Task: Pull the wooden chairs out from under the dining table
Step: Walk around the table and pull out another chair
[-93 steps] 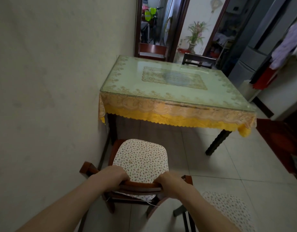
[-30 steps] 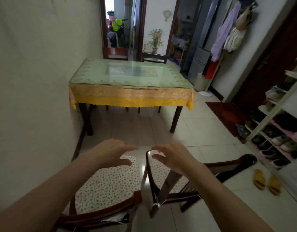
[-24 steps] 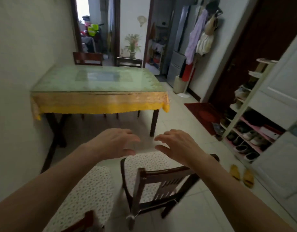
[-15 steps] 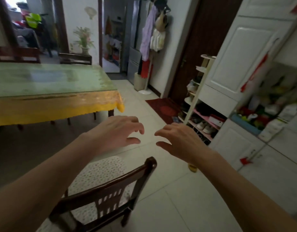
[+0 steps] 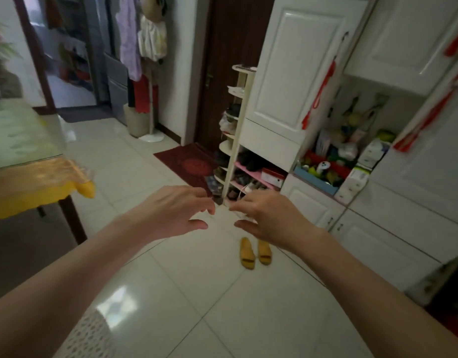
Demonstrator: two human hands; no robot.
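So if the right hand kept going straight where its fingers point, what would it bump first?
Probably the left hand: the right hand points its fingers at it across a small gap of bare floor. Depth is hard to judge.

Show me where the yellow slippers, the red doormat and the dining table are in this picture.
yellow slippers [image 5: 254, 251]: head view, between the pair, on the left slipper's inner edge.
red doormat [image 5: 189, 164]: head view, on the mat's middle pattern.
dining table [image 5: 29, 184]: head view, on the yellow cloth's hanging edge.

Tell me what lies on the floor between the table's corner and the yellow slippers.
Head view: bare white tile only. Both open hands, left and right, hover above that stretch between table and slippers.
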